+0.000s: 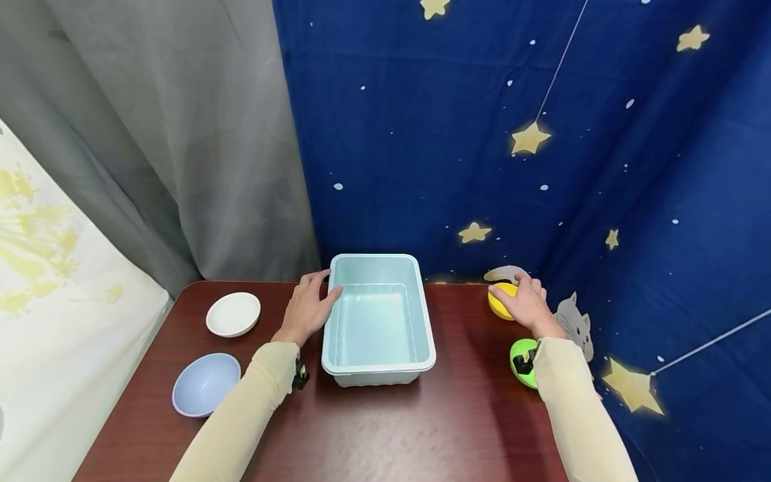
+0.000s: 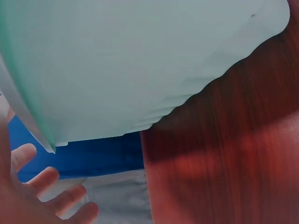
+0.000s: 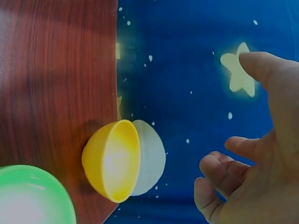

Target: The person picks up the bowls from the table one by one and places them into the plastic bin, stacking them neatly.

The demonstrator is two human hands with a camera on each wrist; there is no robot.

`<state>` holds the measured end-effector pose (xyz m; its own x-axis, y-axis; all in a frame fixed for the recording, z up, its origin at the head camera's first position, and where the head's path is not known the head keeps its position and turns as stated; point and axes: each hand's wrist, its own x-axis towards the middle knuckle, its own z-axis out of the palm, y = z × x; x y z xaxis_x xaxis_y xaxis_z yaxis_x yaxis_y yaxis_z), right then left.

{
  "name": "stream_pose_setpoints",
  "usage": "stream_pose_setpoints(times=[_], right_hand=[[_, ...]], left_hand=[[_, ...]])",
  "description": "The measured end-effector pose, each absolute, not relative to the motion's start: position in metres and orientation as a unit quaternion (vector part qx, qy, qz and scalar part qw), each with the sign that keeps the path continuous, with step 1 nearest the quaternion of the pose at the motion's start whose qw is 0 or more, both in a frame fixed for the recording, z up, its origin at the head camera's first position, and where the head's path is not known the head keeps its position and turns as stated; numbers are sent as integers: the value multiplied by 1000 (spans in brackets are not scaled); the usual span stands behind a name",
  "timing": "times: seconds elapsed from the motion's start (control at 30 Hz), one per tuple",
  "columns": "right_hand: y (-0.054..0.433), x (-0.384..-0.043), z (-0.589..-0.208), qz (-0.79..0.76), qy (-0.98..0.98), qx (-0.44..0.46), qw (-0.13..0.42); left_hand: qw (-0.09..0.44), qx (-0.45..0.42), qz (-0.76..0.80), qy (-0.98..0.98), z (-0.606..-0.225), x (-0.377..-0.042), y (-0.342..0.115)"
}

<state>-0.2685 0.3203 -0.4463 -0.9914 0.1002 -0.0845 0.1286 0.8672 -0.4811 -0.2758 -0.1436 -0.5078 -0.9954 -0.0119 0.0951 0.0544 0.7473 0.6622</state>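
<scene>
Reading the clock off the head view, centring it on the light blue tub [image 1: 379, 328] and pointing 12 at the far side. Seeing that tub resting on the bench [image 1: 458, 422], close to the far edge. Spotting the left hand [image 1: 307, 309] at its 9 o'clock rim, with the thumb over the edge and the other fingers [image 2: 65, 200] outside, loosely spread and released. Not being able to tell about actual contact with the rim, tbh.

Finding the yellow bowl [image 3: 111, 161] at 3 o'clock from the tub, near the bench's right edge. Catching the right hand [image 1: 531, 309] there too, partly covering the bowl from above, with fingers spread and not grasping anything. Getting a visible gap between fingers and bowl in the right wrist view.

Moving outward, noticing a green bowl [image 3: 32, 200] between 3 and 4, partly hiding under the right sleeve [image 1: 572, 395]. Also picking out a white dish [image 1: 233, 314] at 9, well beyond the left hand, plus a periwinkle bowl [image 1: 205, 383] between 8 and 9, near the left sleeve [image 1: 259, 388].

Going further out, seeing a grey curtain [image 1: 235, 134] around 10 to 11, a blue starry curtain [image 1: 421, 134] running from 12 round to 4, and a white printed cloth [image 1: 60, 335] way over at 9.
</scene>
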Motion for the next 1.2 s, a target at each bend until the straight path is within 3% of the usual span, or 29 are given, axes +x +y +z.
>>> stream_pose_setpoints(times=[0.3,0.53,1.2], right_hand=[[342,-252,-457,-281,956,84,9],[351,-237,-464,-288,949,120,30],[371,-206,-507,-271,947,169,24]], left_hand=[[28,2,-394,-919,-515,-272,-143],[19,2,-432,-902,-523,-273,-143],[-28,-32,-516,-855,-536,-273,-151]])
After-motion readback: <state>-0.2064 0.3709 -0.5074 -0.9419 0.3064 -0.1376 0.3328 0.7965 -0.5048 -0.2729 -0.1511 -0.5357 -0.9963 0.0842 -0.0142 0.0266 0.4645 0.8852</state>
